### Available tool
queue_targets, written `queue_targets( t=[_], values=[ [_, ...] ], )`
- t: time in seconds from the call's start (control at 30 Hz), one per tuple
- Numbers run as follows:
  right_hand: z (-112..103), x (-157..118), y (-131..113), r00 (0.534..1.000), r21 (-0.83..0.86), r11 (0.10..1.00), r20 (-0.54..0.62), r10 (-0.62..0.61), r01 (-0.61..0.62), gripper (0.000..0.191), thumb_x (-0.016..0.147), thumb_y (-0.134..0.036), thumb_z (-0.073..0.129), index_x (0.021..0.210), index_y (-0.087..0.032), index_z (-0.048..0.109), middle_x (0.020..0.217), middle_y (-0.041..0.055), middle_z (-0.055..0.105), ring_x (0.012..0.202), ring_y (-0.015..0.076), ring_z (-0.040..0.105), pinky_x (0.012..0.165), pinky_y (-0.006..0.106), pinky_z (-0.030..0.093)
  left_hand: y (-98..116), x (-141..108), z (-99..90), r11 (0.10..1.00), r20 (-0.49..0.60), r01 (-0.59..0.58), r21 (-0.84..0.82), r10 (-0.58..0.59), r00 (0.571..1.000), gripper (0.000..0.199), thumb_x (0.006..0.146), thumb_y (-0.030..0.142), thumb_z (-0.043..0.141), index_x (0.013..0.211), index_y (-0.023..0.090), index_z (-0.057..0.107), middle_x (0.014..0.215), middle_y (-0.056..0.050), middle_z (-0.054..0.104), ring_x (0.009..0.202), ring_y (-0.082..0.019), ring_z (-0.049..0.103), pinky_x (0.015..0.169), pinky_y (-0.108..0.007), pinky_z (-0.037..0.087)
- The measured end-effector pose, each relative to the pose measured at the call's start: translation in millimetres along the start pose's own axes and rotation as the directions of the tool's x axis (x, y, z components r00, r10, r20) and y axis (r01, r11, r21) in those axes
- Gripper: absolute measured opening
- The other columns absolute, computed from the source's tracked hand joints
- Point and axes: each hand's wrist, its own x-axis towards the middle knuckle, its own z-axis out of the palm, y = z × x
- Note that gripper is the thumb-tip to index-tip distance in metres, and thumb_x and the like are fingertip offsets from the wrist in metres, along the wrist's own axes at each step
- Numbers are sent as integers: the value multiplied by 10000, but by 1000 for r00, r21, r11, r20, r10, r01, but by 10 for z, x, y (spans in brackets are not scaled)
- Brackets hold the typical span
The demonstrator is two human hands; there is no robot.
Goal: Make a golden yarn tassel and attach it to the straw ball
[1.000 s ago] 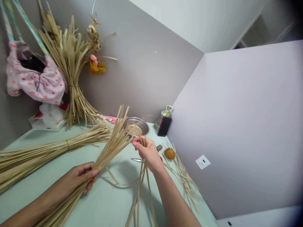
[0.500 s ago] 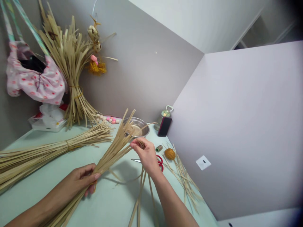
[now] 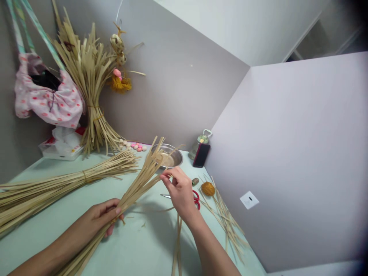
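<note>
My left hand (image 3: 107,215) is wrapped round a bundle of dried straw strips (image 3: 137,184) that slants up from the lower left. Fingertips of my right hand (image 3: 178,188) pinch strips near the bundle's upper right side. A few long strips (image 3: 177,245) hang down below that hand. Partly behind the right wrist lie red-handled scissors (image 3: 196,196), their blade tip pointing left. Just past the bundle's tips stands a metal bowl (image 3: 176,158) with a little liquid or a pale bottom showing; I cannot tell which.
A larger tied straw bundle (image 3: 69,184) lies on the left; another (image 3: 92,96) stands against the wall. A phone (image 3: 201,155) leans on a glass bottle (image 3: 194,151). An orange yarn ball (image 3: 208,188), a thread spool (image 3: 195,181) and loose strips (image 3: 227,218) lie right. A polka-dot bag (image 3: 51,101) hangs left.
The strips hanging under my right hand have shifted right and look fewer. Both hands keep their hold on the straw. The view has moved slightly.
</note>
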Motion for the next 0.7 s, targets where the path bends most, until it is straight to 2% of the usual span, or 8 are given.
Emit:
queue_targets(
  t=[0.1,0.17,0.3,0.37,0.43,0.53,0.63,0.7],
  values=[
    [-13,22,-19,997,100,992,30,77,-80,150,893,-291,621,776,-203,652,750,0,572,583,128,418,588,273,348,30,-5,14,999,-6,3,-38,-3,1000,441,794,631,602,845,196,659,799,-13,646,528,-134,518,531,-258,429],
    [-13,27,-17,992,137,984,54,110,-117,144,879,-297,635,774,-202,661,749,-2,570,575,124,406,580,273,342,25,1,14,999,-4,8,-50,-8,1000,435,793,625,609,850,196,651,820,-15,642,522,-126,516,525,-255,428],
    [-28,30,5,995,114,991,82,62,-71,69,850,-270,673,810,-218,692,777,1,579,598,126,411,592,272,347,-12,14,3,999,7,-7,-52,7,1000,406,818,598,604,872,198,642,777,6,611,521,-120,501,527,-248,425],
    [-75,53,25,997,119,991,40,64,-68,80,854,-263,666,791,-213,678,774,-1,571,607,124,406,595,268,346,-10,9,0,999,6,-6,-45,6,1000,408,824,600,596,879,199,638,780,9,612,532,-123,501,542,-251,434],
    [-163,100,63,986,184,972,-52,156,-144,120,855,-289,663,772,-205,645,723,-16,536,584,113,383,558,256,327,0,2,-9,999,-4,7,-41,-7,1000,435,813,626,594,878,199,635,786,10,619,536,-122,503,548,-251,434],
    [-356,202,162,919,405,879,-188,347,-250,182,832,-365,679,797,-200,611,648,-42,509,490,80,297,450,233,238,-15,13,-75,1000,-32,19,-24,-19,999,468,787,661,604,856,198,632,733,25,607,533,-124,510,547,-246,432],
    [-573,293,289,855,653,732,-251,454,-197,241,760,-363,732,805,-189,571,742,-7,646,416,31,211,388,209,153,-83,45,-245,1000,-62,29,1,-29,998,469,784,654,626,889,197,653,706,26,621,551,-132,542,546,-236,445],
    [-712,328,378,814,736,663,-300,497,-134,286,698,-332,772,786,-180,546,808,34,702,395,7,210,372,187,138,-109,42,-413,999,-143,50,-20,-52,988,532,741,661,674,1013,205,647,793,5,697,560,-137,568,532,-237,462]
  ],
)
